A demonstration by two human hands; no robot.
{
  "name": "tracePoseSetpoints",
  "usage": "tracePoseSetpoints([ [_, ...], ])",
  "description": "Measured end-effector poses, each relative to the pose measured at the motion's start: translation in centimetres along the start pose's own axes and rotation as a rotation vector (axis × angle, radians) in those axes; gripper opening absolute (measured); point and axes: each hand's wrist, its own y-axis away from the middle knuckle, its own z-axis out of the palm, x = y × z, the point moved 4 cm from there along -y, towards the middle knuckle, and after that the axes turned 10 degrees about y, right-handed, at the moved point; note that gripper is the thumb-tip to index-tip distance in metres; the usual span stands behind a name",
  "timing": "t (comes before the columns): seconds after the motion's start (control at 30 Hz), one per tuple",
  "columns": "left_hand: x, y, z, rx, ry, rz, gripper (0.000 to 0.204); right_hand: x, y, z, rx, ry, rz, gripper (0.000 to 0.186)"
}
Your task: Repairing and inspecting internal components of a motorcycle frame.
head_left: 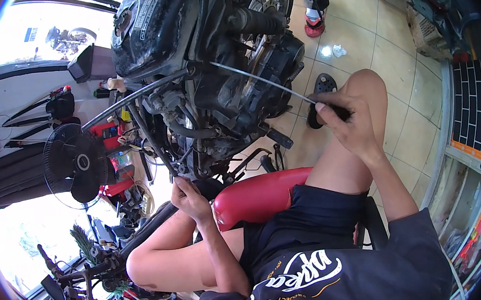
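Observation:
A partly stripped black motorcycle [217,88] stands before me, its engine and frame tubes bare. My right hand [349,119], raised above my right knee, is closed round one end of a long thin metal rod [266,81], like a screwdriver's shaft. Most of its grip end is hidden in the fist. The far tip reaches the motorcycle's frame just below the black fuel tank [151,31]. My left hand [191,199] is closed in a pinch at the lower end of a dark frame tube [154,138]; whatever lies between its fingertips is hidden.
Under me is a red padded seat [262,197]. A black fan [77,163] stands at the left, with motorcycle parts [100,285] below it. Another person's leg and red shoe [314,26] show beyond the rear wheel. Shelves [478,208] line the right side.

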Motion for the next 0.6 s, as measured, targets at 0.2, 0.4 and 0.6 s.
tracePoseSetpoints([
  [0.2,1.5,0.2,-0.2,0.102,-0.044,0.156,0.044,-2.5,1.4,2.0,0.114,0.055,-0.120,0.018],
  [0.4,1.8,1.2,-0.7,0.179,-0.065,0.213,0.046,-4.8,2.6,4.3,0.188,0.087,-0.315,0.016],
  [0.6,1.8,1.2,-0.7,0.261,-0.035,0.134,0.044,-5.3,1.8,5.9,0.228,0.171,-0.369,0.014],
])
